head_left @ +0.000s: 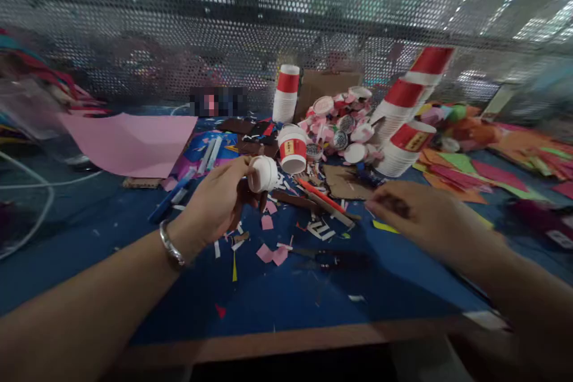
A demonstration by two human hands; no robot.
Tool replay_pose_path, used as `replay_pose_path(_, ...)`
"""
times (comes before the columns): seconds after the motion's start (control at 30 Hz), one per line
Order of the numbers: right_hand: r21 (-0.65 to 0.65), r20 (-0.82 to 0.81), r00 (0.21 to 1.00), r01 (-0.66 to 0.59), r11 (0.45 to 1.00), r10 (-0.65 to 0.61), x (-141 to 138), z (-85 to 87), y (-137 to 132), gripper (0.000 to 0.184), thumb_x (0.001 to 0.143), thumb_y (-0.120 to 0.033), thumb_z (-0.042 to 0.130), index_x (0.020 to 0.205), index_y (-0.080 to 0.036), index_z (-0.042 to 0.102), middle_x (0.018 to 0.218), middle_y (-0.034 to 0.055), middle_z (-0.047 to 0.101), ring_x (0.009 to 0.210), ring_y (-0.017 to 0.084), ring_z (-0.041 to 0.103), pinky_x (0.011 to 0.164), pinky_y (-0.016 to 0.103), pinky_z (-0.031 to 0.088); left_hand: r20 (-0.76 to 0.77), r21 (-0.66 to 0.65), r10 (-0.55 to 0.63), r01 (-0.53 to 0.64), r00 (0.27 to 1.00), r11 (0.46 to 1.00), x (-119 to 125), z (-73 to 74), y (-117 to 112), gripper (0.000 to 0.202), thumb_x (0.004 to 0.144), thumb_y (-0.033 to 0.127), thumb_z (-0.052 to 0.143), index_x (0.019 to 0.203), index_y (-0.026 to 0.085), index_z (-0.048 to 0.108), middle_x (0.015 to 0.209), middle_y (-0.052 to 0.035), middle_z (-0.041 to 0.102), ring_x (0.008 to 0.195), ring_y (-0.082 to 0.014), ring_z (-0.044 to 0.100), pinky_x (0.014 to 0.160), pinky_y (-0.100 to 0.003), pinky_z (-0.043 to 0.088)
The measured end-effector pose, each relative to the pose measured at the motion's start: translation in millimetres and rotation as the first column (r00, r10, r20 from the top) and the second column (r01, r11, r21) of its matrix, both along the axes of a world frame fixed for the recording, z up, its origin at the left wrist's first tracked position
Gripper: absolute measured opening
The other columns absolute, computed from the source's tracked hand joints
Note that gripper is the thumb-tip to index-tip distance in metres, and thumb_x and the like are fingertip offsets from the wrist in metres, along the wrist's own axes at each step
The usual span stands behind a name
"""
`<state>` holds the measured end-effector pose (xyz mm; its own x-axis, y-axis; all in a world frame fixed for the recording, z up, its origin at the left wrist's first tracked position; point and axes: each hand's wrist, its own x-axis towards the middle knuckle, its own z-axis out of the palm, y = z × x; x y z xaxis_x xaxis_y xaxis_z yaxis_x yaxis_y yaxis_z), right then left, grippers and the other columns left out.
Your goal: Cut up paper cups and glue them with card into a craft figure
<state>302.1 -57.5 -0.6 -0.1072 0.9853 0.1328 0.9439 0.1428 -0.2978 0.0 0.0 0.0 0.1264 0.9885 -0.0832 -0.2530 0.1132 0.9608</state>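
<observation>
My left hand [224,197], with a silver bangle at its wrist, is closed around a small white paper cup piece [264,174]. This piece is short and round and is held above the table. Just right of it a red and white paper cup [293,149] lies tilted with its rim toward me. Over the right part of the table is my right hand [409,209], blurred, its fingers curled together; what they hold, if anything, cannot be made out. Dark-handled scissors [335,259] lie between the hands among pink paper scraps [273,254].
Stacked paper cups [398,125] stand at the back right, beside a heap of pink and white cut pieces [335,125]. An orange-red stick [321,194] and cardboard [344,182] lie mid-table. Pink sheet [134,143] is at left, coloured paper [487,173] at right. Perforated metal [250,30] rises behind.
</observation>
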Motion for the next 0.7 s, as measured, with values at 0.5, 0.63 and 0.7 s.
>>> replay_pose_path(0.5, -0.119, 0.122, 0.915, -0.372, 0.921, 0.385, -139, -8.1, 63, 0.023, 0.097, -0.039, 0.059, 0.093, -0.019, 0.068, 0.087, 0.0084, 0.074, 0.075, 0.021, 0.065, 0.059, 0.03, 0.034, -0.095, 0.105, 0.055, -0.045, 0.994, 0.993, -10, -6.7, 9, 0.019, 0.088, 0.017, 0.051, 0.071, 0.017, 0.06, 0.062, -0.0023, 0.058, 0.05, -0.0123, 0.055, 0.043, -0.02, 0.041)
replay_pose_path(0.63, -0.099, 0.106, 0.916, -0.377, 0.921, 0.387, -135, -13.0, 63, 0.019, 0.095, -0.036, 0.059, 0.093, -0.019, 0.067, 0.088, 0.0083, 0.073, 0.077, 0.021, 0.065, 0.06, 0.031, 0.033, -0.119, 0.078, 0.044, -0.035, 0.992, 0.996, -10, -9.5, 10, 0.017, 0.088, 0.02, 0.053, 0.072, 0.018, 0.059, 0.06, -0.0017, 0.057, 0.047, -0.0124, 0.052, 0.039, -0.02, 0.036)
replay_pose_path(0.7, -0.082, 0.094, 0.914, -0.389, 0.918, 0.396, -133, -14.6, 63, 0.017, 0.094, -0.034, 0.06, 0.092, -0.018, 0.067, 0.089, 0.0085, 0.073, 0.077, 0.022, 0.065, 0.061, 0.031, 0.033, -0.122, 0.071, 0.043, -0.035, 0.992, 0.997, -9, -10.0, 12, 0.015, 0.086, 0.019, 0.054, 0.072, 0.018, 0.059, 0.061, -0.0019, 0.058, 0.048, -0.0129, 0.054, 0.04, -0.021, 0.037)
